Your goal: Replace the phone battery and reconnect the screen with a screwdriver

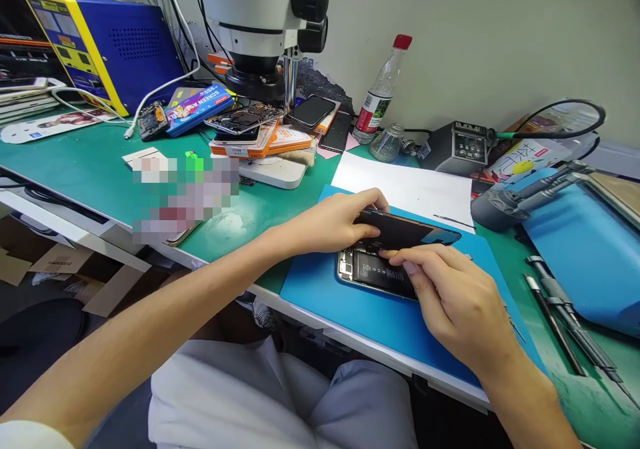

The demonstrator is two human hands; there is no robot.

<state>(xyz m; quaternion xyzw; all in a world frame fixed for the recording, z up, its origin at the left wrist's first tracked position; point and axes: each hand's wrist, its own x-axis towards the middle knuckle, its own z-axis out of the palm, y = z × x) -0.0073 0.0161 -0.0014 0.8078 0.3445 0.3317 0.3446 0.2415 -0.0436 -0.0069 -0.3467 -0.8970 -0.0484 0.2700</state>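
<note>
An opened phone (373,272) lies on a blue mat (350,309) at the near edge of the green bench, its battery and boards showing. Its black screen panel (410,232) is tilted up along the far side. My left hand (333,222) grips the left end of that panel, fingers curled over its edge. My right hand (450,295) rests over the right part of the phone body, fingertips pinched together at the seam between panel and body; whatever they hold is too small to see.
A white sheet (405,185) lies behind the mat. A microscope (260,29), stacked phones and boxes (255,132), a plastic bottle (383,89) and a soldering station (457,145) stand behind. Screwdrivers (565,312) and a blue device (585,249) lie to the right.
</note>
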